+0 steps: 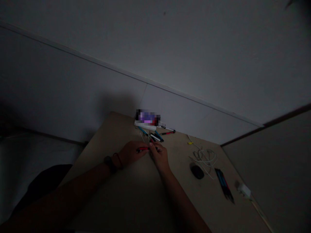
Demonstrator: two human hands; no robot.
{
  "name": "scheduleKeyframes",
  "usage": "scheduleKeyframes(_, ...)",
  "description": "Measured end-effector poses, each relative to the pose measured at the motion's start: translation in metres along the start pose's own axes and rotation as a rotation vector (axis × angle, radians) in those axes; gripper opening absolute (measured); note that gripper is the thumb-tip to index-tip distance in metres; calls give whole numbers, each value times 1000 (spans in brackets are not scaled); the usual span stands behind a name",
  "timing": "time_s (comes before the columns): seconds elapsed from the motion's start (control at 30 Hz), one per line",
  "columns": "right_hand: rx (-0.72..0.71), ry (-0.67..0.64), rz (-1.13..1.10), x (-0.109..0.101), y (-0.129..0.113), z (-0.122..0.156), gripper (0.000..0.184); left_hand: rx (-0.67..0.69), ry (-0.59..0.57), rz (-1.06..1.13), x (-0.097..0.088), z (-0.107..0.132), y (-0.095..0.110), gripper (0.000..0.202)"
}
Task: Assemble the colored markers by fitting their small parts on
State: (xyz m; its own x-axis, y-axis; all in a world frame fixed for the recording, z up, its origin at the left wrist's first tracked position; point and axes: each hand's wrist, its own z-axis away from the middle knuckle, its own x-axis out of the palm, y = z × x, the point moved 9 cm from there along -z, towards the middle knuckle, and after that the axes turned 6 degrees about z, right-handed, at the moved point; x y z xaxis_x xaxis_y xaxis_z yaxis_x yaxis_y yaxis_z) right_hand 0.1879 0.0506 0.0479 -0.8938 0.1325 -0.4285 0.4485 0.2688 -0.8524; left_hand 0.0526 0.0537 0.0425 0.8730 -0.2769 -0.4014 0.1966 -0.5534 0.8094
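Note:
A red pen (143, 149) lies level between my two hands above a pale wooden table (136, 197). My left hand (130, 153) grips its left part; a dark watch and a thin band sit on that wrist. Fingers of my right hand (159, 156) are pinched on the pen's right end. Just beyond the hands lies a scatter of several pens (155, 135), some blue, one red and black. The scene is very dim.
A white box (145, 124) with a blurred item on top stands at the table's far edge by the wall. To the right lie a dark computer mouse (197, 171), a coiled white cable (205, 157), a few dark pens (224, 185) and a white charger (244, 190).

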Motion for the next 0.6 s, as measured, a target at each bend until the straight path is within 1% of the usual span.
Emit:
scheduleKeyframes(0.1,37,21,-16,-2,5,0,41,-17,-8,29,0,-1,1,17)
scheduleKeyframes(0.17,72,62,-86,-7,10,0,36,-35,21,53,-3,-1,0,17)
scheduleKeyframes(0.23,90,88,-193,-11,12,-1,37,-51,63,67,-8,-2,-2,18)
scheduleKeyframes(0.33,93,51,-318,-10,10,-2,41,-71,97,51,-12,-2,-3,22)
scheduleKeyframes(0.43,114,26,-334,-9,11,-1,38,-84,92,42,-12,-2,-4,25)
scheduleKeyframes(0.53,151,51,-313,-10,19,-1,35,-85,88,37,-11,-1,-5,25)
scheduleKeyframes(0.6,146,59,-280,-10,22,-1,35,-83,76,24,-9,-1,-7,26)
